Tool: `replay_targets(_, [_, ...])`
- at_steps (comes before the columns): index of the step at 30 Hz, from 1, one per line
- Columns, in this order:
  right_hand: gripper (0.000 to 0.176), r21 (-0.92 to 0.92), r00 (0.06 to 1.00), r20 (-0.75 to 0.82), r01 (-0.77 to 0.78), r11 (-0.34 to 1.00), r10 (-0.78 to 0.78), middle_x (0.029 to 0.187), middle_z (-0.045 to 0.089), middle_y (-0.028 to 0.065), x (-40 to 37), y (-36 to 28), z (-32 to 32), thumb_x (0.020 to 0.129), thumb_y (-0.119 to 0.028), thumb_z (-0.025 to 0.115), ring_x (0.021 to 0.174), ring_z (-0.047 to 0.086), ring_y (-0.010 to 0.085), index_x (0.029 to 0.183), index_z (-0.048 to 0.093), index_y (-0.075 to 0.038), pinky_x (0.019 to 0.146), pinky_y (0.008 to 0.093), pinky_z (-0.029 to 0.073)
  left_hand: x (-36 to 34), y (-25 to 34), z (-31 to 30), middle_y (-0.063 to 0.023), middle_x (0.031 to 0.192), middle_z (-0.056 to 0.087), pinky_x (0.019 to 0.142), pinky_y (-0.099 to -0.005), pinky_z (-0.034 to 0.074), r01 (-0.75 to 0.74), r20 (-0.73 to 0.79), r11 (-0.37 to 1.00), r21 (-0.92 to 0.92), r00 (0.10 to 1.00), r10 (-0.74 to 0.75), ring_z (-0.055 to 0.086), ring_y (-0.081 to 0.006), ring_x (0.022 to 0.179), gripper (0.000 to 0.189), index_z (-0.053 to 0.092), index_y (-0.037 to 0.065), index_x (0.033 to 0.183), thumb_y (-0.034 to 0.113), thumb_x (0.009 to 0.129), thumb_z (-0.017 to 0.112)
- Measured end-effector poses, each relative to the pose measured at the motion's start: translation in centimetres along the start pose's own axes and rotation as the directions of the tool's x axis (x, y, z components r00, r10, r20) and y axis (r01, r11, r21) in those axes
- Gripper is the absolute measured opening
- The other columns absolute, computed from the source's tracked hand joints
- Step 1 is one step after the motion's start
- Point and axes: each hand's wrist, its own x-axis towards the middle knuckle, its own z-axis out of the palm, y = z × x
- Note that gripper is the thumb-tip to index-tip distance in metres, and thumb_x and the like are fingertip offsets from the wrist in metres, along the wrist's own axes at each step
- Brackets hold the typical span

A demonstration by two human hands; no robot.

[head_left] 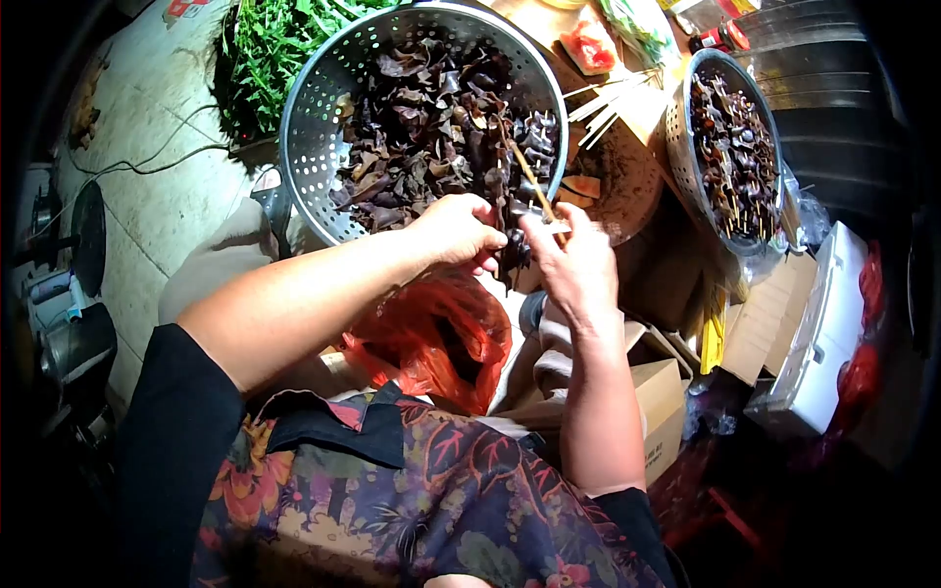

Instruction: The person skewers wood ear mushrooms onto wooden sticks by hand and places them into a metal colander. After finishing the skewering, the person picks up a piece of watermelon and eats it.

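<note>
In the head view a large metal colander [316,98] holds a heap of dark wood ear mushrooms [421,127]. My left hand [459,233] is closed at the colander's near rim, its fingertips pinching a dark wood ear piece [512,253]. Close to its right, my right hand [576,257] is closed around a thin bamboo skewer [530,178], which slants up and left over the colander. Threaded wood ear skewers [539,137] lie along the colander's right inner side. Whether the held skewer carries any mushroom is hard to make out.
A second perforated basket [676,137] at the right contains several loaded skewers. Bare bamboo sticks [618,103] lie between the two containers. Leafy greens [260,69] are at upper left. A red plastic bag [441,333] sits below my hands, and a white foam box [814,338] stands lower right.
</note>
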Motion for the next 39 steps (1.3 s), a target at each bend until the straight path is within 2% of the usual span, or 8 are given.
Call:
replay_targets(4, [0.078,0.147,1.000,0.000,-0.024,0.989,0.024,0.101,0.062,0.0242,0.5,0.9,3.5,0.073,-0.047,0.066,0.096,0.061,0.0355,0.127,0.038,0.002,0.084,0.0384,0.046,0.0,0.3,0.4,-0.0078,0.080,0.062,0.062,-0.0281,0.051,-0.080,0.011,0.994,0.081,0.997,0.080,0.061,-0.0160,0.068,0.030,0.055,-0.002,0.102,-0.002,0.073,0.058])
replay_targets(8, [0.069,0.242,0.999,-0.040,0.022,0.970,-0.013,0.100,0.063,0.0216,0.4,1.4,4.2,0.071,-0.034,0.069,0.094,0.062,0.0322,0.123,0.041,0.002,0.083,0.0368,0.047,-0.2,-0.5,0.8,-0.0053,0.092,0.064,0.072,-0.0258,0.048,-0.183,0.026,0.931,0.315,0.983,0.184,0.059,-0.0122,0.081,0.037,0.058,0.001,0.107,-0.003,0.070,0.057])
replay_targets(10, [0.064,0.280,0.998,-0.048,0.049,0.959,-0.037,0.100,0.063,0.0206,0.5,1.3,3.9,0.071,-0.028,0.070,0.093,0.062,0.0310,0.121,0.043,0.002,0.082,0.0361,0.048,-1.4,0.0,1.5,-0.0083,0.078,0.065,0.060,-0.0289,0.050,-0.254,0.023,0.938,0.236,0.966,0.256,0.061,-0.0152,0.067,0.030,0.061,0.000,0.099,-0.004,0.069,0.059])
replay_targets(15, [0.046,0.343,0.999,0.014,0.030,0.939,-0.036,0.094,0.065,0.0158,-0.5,0.7,2.0,0.070,-0.014,0.065,0.085,0.064,0.0244,0.111,0.052,-0.001,0.077,0.0321,0.049,-1.9,0.1,1.8,-0.0058,0.093,0.063,0.074,-0.0257,0.049,-0.318,0.108,0.917,0.243,0.948,0.300,0.058,-0.0121,0.082,0.039,0.058,0.002,0.110,-0.005,0.072,0.053])
replay_targets(18, [0.032,0.811,0.985,0.123,-0.028,0.585,-0.122,0.095,0.064,0.0080,-0.9,1.5,1.6,0.076,-0.003,0.061,0.080,0.061,0.0136,0.107,0.054,-0.001,0.072,0.0268,0.049,-3.3,1.1,1.8,-0.0073,0.094,0.062,0.073,-0.0256,0.049,-0.388,0.145,0.901,0.195,0.920,0.365,0.058,-0.0118,0.081,0.040,0.057,0.001,0.111,-0.006,0.072,0.053])
replay_targets(21, [0.031,0.923,0.967,0.190,-0.117,0.366,-0.170,0.096,0.064,0.0070,-1.6,0.9,-0.1,0.078,-0.003,0.062,0.080,0.059,0.0116,0.107,0.054,0.000,0.071,0.0247,0.049,-5.2,2.7,1.3,-0.0099,0.098,0.060,0.065,-0.0253,0.050,-0.346,0.041,0.938,0.034,0.938,0.344,0.060,-0.0125,0.074,0.041,0.055,-0.002,0.113,-0.007,0.072,0.053])
replay_targets(28, [0.030,0.889,0.971,0.213,-0.148,0.434,-0.106,0.079,0.056,0.0006,-1.3,1.3,0.4,0.075,-0.002,0.064,0.064,0.051,0.0079,0.103,0.053,-0.002,0.056,0.0220,0.045,-7.5,3.7,-0.8,-0.0085,0.093,0.062,0.064,-0.0245,0.050,-0.286,-0.025,0.957,-0.059,0.958,0.285,0.061,-0.0134,0.071,0.034,0.057,-0.001,0.106,-0.003,0.073,0.050])
replay_targets(39, [0.033,0.659,0.935,-0.350,0.292,0.693,-0.061,0.091,0.060,0.0030,2.0,5.6,-14.0,0.072,-0.005,0.067,0.076,0.055,0.0118,0.101,0.052,-0.002,0.073,0.0269,0.047,-8.9,4.3,-0.7,-0.0094,0.093,0.059,0.063,-0.0235,0.050,-0.225,0.013,0.970,-0.092,0.974,0.227,0.060,-0.0139,0.069,0.030,0.056,-0.001,0.102,-0.004,0.073,0.051])
